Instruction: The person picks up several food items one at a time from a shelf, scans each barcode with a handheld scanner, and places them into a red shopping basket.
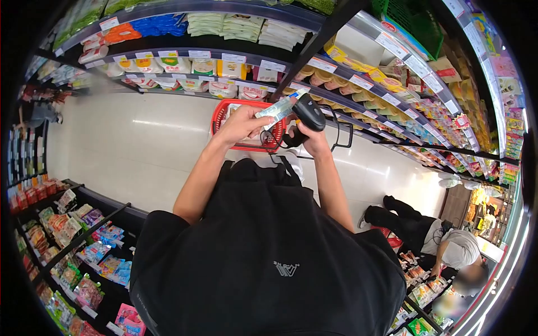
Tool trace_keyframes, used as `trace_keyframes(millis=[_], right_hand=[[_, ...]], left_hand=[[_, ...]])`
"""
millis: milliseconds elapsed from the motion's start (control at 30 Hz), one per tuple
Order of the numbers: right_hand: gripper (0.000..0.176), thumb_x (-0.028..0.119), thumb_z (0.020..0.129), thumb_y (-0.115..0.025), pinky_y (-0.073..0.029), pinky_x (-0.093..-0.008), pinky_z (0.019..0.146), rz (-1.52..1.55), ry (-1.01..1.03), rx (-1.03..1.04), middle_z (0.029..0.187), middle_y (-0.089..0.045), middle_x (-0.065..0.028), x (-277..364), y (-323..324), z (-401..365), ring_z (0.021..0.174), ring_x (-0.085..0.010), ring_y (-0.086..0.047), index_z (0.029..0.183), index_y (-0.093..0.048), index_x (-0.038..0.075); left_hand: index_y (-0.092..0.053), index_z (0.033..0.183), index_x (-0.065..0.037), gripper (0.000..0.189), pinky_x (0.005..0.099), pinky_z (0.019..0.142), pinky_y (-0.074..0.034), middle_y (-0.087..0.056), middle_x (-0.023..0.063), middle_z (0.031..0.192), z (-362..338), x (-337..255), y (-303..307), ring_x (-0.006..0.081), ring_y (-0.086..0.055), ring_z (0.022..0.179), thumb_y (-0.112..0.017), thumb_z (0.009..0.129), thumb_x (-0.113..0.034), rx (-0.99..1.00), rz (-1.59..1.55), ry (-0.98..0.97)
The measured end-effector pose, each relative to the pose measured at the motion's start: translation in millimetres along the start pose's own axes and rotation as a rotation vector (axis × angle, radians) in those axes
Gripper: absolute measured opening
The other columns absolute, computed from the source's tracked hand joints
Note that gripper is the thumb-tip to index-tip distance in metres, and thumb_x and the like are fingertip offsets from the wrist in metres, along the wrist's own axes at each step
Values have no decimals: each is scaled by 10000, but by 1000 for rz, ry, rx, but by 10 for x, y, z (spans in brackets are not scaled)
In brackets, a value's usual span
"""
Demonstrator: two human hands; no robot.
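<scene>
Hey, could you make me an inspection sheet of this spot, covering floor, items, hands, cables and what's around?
Surface: pale, shiny floor.
Job's things: clear packet; black handheld scanner; red basket below them.
Clutter: white goods in the basket, partly hidden.
Hands: left hand grips the packet; right hand grips the scanner.
Cables: thin dark cord loops by the basket; ends unclear.
Surroundings: stocked shelves; another person at right.

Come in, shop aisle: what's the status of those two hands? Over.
Left hand holding pale packet. Right hand gripping black handheld scanner, its head close to the packet. Red basket below; nothing visibly in the way.
</scene>
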State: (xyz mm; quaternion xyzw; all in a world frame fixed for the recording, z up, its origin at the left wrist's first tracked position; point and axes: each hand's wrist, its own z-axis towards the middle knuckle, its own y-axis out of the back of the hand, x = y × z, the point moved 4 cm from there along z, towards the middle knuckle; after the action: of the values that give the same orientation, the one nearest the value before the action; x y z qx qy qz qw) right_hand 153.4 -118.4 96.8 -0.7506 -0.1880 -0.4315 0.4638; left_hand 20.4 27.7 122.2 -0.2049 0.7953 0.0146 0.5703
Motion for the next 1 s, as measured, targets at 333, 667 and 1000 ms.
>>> trace_keyframes(millis=[333,667,1000], right_hand=[[475,44,731,-754,-474,-270,708,-313,-98,286,963,-625,-30,-97,-342,-87,814,-101,-569,1154,-539,46],[255,55,779,-706,-427,-262,618,-229,54,139,823,-597,-21,149,-250,97,662,-106,-532,1009,-601,30],[443,57,715,-778,-470,-285,785,-352,-70,163,931,-630,-26,7,-204,131,811,-116,-586,1108,-578,24]], left_hand=[[-656,846,7,234,234,397,-254,-446,-45,503,-95,-130,101,22,-365,424,-631,895,-220,61,156,-73],[-643,873,10,243,207,394,-259,-472,-49,537,-63,-38,241,15,-362,421,-625,890,-231,103,18,-43],[-655,760,12,246,224,401,-252,-462,-25,494,-90,-144,205,29,-375,411,-669,852,-215,43,88,-9]])
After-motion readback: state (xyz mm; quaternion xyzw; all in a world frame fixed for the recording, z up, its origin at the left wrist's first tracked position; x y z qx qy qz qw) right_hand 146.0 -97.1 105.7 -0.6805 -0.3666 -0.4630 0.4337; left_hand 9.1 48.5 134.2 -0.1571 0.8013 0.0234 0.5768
